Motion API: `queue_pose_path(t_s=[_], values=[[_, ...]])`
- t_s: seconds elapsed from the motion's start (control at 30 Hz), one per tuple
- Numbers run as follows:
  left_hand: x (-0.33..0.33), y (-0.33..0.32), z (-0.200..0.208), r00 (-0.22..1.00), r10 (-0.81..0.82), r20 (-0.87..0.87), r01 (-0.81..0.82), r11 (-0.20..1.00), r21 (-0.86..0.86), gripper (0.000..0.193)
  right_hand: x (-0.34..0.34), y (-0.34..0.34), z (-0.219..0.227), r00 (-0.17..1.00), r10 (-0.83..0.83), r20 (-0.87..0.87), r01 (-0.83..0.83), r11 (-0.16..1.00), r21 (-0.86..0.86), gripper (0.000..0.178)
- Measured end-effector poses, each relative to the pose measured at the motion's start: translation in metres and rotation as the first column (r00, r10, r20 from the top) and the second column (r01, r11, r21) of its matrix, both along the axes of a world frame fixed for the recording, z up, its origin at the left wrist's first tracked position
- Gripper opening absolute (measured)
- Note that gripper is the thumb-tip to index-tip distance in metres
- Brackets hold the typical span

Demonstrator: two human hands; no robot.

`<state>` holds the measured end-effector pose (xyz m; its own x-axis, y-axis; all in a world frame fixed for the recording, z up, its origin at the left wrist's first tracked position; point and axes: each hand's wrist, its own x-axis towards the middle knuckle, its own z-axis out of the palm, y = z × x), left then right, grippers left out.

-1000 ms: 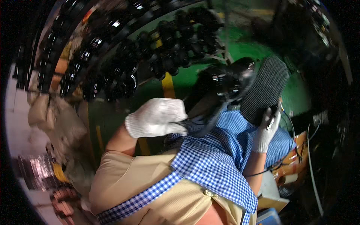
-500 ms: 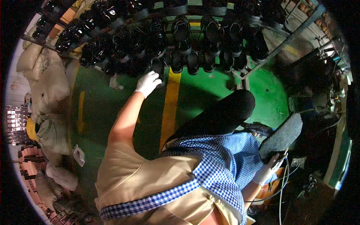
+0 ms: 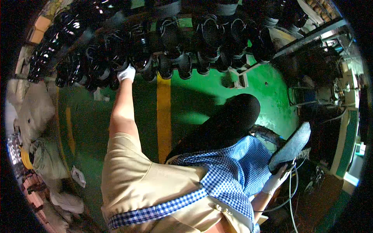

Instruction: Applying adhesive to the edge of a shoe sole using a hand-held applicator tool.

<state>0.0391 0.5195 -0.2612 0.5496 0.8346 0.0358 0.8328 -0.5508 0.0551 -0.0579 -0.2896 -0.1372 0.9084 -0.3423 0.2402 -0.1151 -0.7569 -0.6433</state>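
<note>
My left arm stretches forward to a rack of black shoes. The white-gloved left hand [image 3: 126, 73] is at the lower row, against the end of a black shoe [image 3: 115, 48]; its fingers are hidden among the shoes. Low on the right, my gloved right hand [image 3: 276, 180] grips one end of a black shoe whose grey textured sole [image 3: 292, 145] faces up. A thin pale cable [image 3: 291, 202] hangs right beside that hand; what it joins to is unclear.
Black shoes stand in tiers on the rack ahead, with a metal bar [image 3: 311, 37] at its right. Pale sacks [image 3: 33, 112] line the left side. A yellow stripe [image 3: 163, 116] crosses the green floor, and my dark-clad knee [image 3: 244, 112] juts forward.
My left hand has moved left and farther in, from the front of one black shoe to others along the row. The right hand still holds its shoe, and the view has shifted slightly.
</note>
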Motion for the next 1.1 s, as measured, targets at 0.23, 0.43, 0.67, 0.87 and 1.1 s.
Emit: queue_pose_path(t_s=[0.23, 0.43, 0.67, 0.87, 1.1], values=[[0.028, 0.052, -0.009, 0.99, 0.079, -0.12, -0.107, 0.964, -0.242, 0.047, -0.008, 0.009, 0.006, 0.997, -0.073, 0.001, 0.072, 0.99, 0.125, 0.063], [0.033, 0.06, -0.002, 0.986, 0.081, -0.143, -0.115, 0.962, -0.246, 0.047, -0.003, 0.002, 0.002, 0.992, -0.113, -0.058, 0.121, 0.981, 0.153, 0.055], [0.037, 0.06, 0.003, 0.989, 0.067, -0.128, -0.094, 0.971, -0.218, 0.047, -0.009, -0.005, -0.007, 0.999, 0.029, 0.025, -0.024, 0.986, -0.164, 0.05], [0.003, 0.028, -0.009, 1.0, 0.014, -0.016, -0.015, 0.996, -0.083, 0.048, -0.008, -0.005, -0.009, 0.992, 0.091, 0.091, -0.058, 0.948, -0.314, 0.052], [-0.117, -0.056, 0.032, 0.953, -0.225, 0.205, 0.25, 0.963, -0.105, 0.031, -0.005, 0.001, -0.013, 0.994, -0.108, -0.017, 0.109, 0.989, 0.101, 0.054]])
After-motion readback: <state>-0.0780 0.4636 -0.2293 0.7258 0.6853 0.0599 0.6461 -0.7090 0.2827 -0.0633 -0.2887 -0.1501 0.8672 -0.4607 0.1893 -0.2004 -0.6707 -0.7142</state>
